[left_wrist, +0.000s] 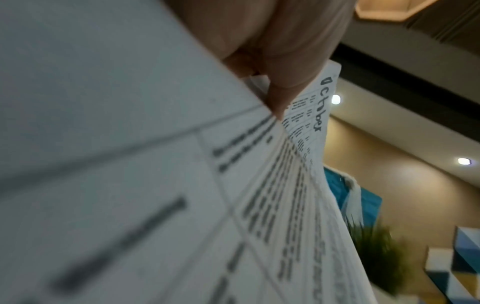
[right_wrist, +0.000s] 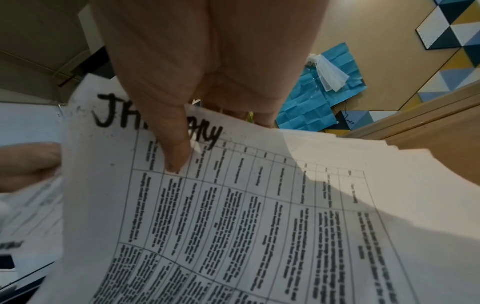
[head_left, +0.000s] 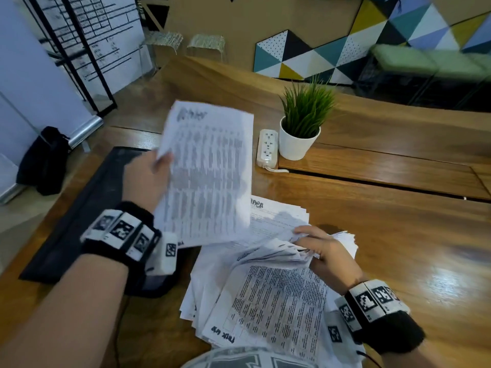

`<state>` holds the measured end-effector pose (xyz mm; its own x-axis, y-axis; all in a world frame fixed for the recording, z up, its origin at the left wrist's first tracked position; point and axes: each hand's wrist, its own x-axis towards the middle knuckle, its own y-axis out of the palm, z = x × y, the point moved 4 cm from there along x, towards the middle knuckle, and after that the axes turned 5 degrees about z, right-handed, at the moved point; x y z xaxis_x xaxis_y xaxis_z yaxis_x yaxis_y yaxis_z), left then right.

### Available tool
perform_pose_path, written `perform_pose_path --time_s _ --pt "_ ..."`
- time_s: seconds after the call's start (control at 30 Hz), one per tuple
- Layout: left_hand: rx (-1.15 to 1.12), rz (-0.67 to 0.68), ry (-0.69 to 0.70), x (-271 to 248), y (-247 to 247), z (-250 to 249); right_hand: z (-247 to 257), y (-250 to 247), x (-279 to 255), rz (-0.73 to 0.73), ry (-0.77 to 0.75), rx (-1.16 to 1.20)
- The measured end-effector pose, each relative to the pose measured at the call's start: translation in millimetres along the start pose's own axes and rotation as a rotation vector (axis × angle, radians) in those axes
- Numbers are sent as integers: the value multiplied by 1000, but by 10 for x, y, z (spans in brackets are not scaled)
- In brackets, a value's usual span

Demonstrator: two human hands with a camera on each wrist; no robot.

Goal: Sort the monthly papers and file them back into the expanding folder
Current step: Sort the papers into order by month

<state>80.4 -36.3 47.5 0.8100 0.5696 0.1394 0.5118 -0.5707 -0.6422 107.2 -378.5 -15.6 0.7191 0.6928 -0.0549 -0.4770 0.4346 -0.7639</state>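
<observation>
Sorting the papers, none filed yet.

I held a sheaf of papers (head_left: 210, 176) raised in my left hand (head_left: 148, 176), thumb pinching its edge, likely to read its month heading; my right hand (head_left: 322, 251) gripped the fanned pile (head_left: 265, 296) on the table (head_left: 398, 235), thumb on a January sheet (right_wrist: 233, 205), to leaf through. The dark folder (head_left: 79, 213) lay flat just left.

On my feed a potted green plant (head_left: 301, 128) stands on the wooden table (head_left: 385, 235), touching a white power strip (head_left: 267, 147) on its left. A black bag (head_left: 43, 160) sits on the floor left of the table, and two stools (head_left: 186, 43) stand beyond its far end.
</observation>
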Motion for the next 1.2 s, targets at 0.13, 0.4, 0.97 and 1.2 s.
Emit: perform_pose_path --time_s 0.13,0.4,0.97,1.2 --pt "19 -156 27 118 -485 -211 -54 -16 -31 -64 12 14" --pt "-81 -221 59 58 -721 -288 335 -339 -254 -45 -211 59" --pt "-298 669 -133 -1051 1343 55 793 -1176 -153 295 39 151" --pt "-327 651 -62 -1098 1335 125 127 -262 255 180 248 -28"
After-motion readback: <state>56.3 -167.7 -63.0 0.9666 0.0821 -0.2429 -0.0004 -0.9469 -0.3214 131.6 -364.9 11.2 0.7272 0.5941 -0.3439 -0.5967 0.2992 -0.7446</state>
